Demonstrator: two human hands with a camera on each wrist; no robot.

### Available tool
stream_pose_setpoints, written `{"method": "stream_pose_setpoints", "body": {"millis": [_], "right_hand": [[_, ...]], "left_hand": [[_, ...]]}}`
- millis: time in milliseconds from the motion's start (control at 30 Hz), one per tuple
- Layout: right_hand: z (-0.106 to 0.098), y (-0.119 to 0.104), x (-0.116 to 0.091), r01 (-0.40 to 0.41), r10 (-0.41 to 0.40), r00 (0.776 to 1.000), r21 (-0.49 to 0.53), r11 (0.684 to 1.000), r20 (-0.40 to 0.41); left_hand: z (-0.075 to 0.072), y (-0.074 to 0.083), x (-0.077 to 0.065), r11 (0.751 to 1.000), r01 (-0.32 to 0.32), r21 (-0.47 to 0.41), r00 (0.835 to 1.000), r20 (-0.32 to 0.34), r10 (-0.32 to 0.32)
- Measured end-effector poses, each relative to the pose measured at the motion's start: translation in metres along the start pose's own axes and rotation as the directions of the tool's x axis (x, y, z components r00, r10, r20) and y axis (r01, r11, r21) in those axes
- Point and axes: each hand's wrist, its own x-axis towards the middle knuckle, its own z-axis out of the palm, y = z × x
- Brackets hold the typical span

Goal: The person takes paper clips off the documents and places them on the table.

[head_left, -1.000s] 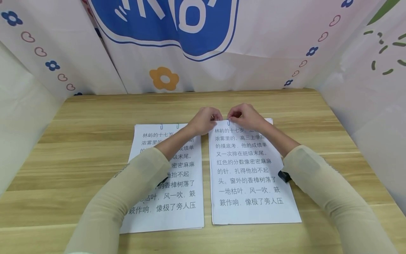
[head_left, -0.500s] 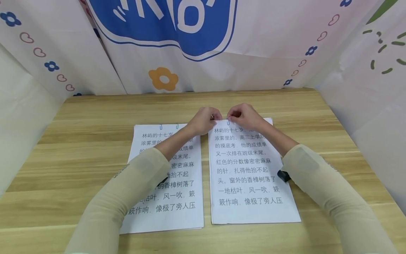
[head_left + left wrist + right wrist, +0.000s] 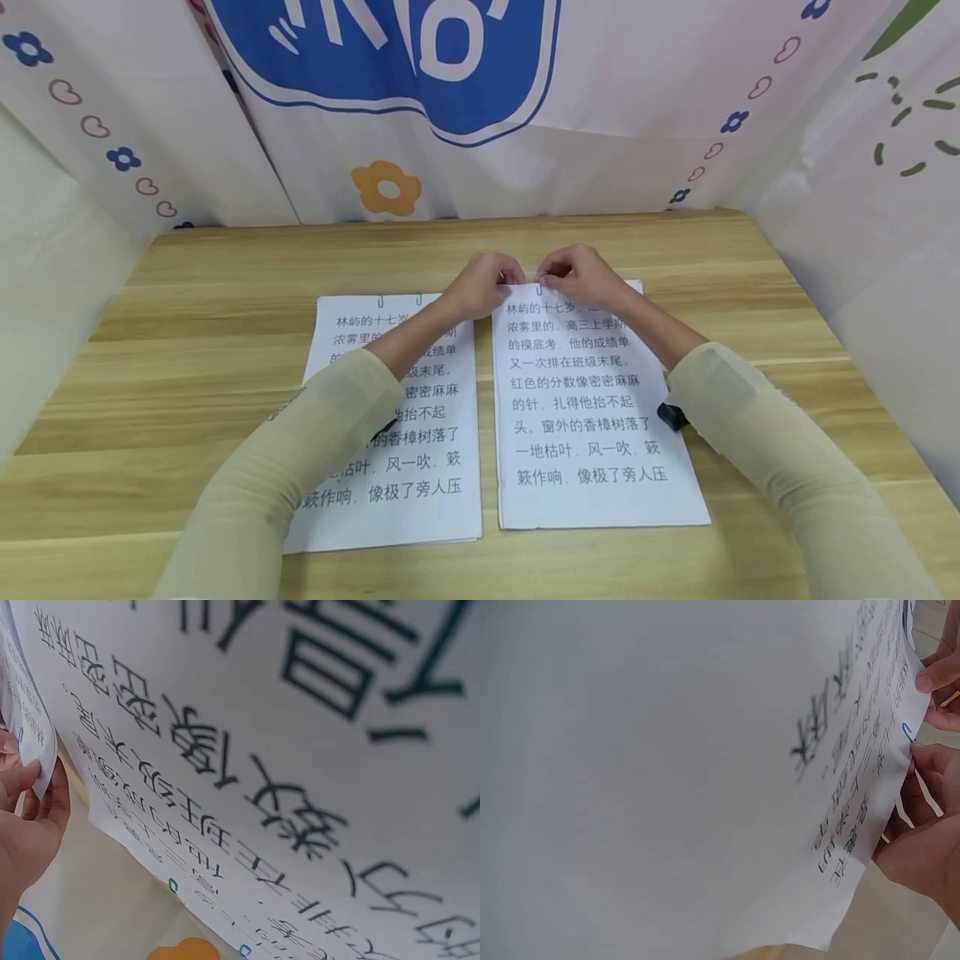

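Observation:
Two stacks of white printed sheets lie side by side on the table. At the upper left corner of the right stack (image 3: 577,504), my left hand (image 3: 480,283) pinches the sheets, thumb on the printed face and fingers behind. My right hand (image 3: 587,275) is just beside it on the same top edge, its thumb and finger pinching at the outer end of a blue paper clip (image 3: 908,732). That clip sits over the edge of the sheets between both hands. The left stack (image 3: 431,521) carries two paper clips, one blue (image 3: 380,301) and one green (image 3: 173,885), along its top edge.
The wooden table (image 3: 187,350) runs back to a white printed cloth (image 3: 630,167) with a blue emblem and an orange flower. White sheeting hangs at both sides. My left forearm crosses over the left stack. A black piece (image 3: 672,416) shows under the right sleeve.

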Motion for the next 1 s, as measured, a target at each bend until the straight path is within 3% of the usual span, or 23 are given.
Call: {"method": "stream_pose_setpoints", "body": {"millis": [267, 1000], "right_hand": [[0.0012, 0.0023, 0.0004, 0.031, -0.030, 0.998, -0.019, 0.999, 0.047], [0.0003, 0.0001, -0.0034, -0.057, 0.060, 0.998, 0.070, 0.996, -0.033]], "left_hand": [[0.0017, -0.0010, -0.0012, 1.000, 0.003, 0.000, 1.000, 0.000, -0.003], [0.0017, 0.0000, 0.0014, 1.000, -0.001, 0.013, 1.000, -0.002, 0.001]]}}
